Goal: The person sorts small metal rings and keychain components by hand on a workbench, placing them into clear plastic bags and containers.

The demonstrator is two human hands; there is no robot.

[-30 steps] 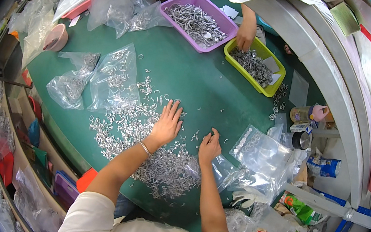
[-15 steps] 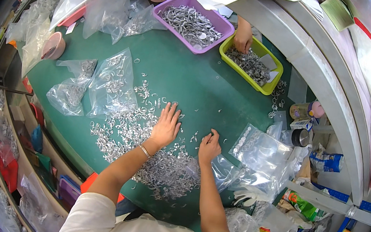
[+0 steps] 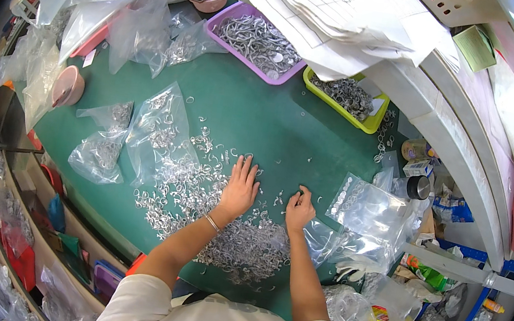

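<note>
A wide pile of small silvery metal ring-like pieces (image 3: 245,244) is spread over the green tabletop (image 3: 263,118). My left hand (image 3: 240,189) lies over the pile's far edge, fingers stretched out, with a bracelet on its wrist. To its right, my right hand (image 3: 300,211) rests at the table with fingers curled in; whether a piece is between them is hidden. A few loose pieces (image 3: 278,198) lie between the two hands. Left of the pile, a clear plastic bag (image 3: 160,127) holds similar pieces, and a smaller filled bag (image 3: 98,154) lies beside it.
A purple basin (image 3: 275,81) and a lime-green basin (image 3: 342,116), both with metal pieces, stand at the back. White papers (image 3: 343,15) overhang them. Flat clear bags (image 3: 373,219) lie right. A pink cup (image 3: 69,87) stands left; a black-lidded container (image 3: 418,187) stands right.
My view has shifted, and the papers now cover more of the basins. Another person's hand, in the lime-green basin before, no longer shows. My hands keep nearly the same places and poses.
</note>
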